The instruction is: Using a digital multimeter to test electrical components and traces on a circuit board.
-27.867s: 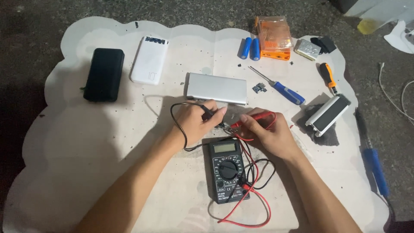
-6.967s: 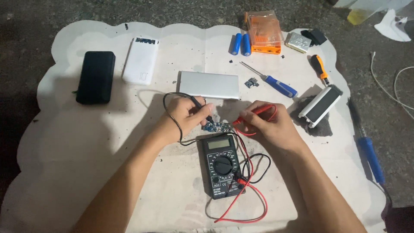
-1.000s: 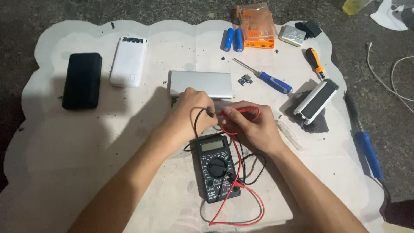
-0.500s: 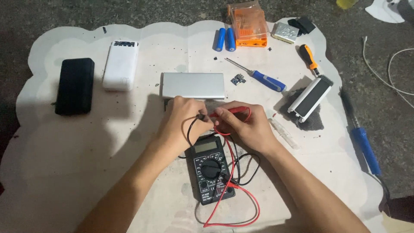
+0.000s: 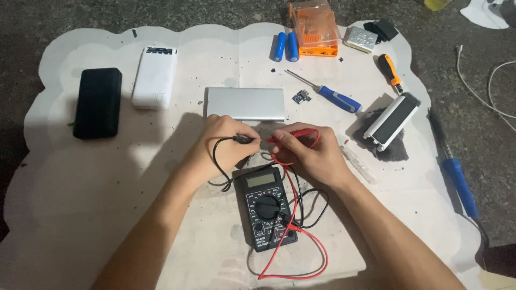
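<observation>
— Report the surface, left to right.

— One black power bank (image 5: 97, 102) at far left, one white power bank (image 5: 155, 77) just beside it, both flat on the white sheet (image 5: 80, 215) that covers the floor. One silver power bank (image 5: 245, 103) lies centre, just above both hands.

— The hands?

— Left hand (image 5: 217, 147): grip clamped on the black probe (image 5: 243, 139), tip pointing right. Right hand (image 5: 312, 153): grip clamped on the red probe (image 5: 293, 134), tip pointing left. The two tips nearly meet over a small item between the hands; what it is cannot be told.

— The meter?

— One black multimeter (image 5: 266, 207) directly below the hands, face up, one black and one red lead looped around it.

— Further right?

— Two blue cells (image 5: 285, 46) side by side, one orange case (image 5: 314, 29), one small circuit board (image 5: 300, 97), one blue-handled screwdriver (image 5: 328, 95), one orange-handled screwdriver (image 5: 389, 69), one open casing (image 5: 391, 121), one blue-handled tool (image 5: 457, 172) at the sheet's right edge.
</observation>
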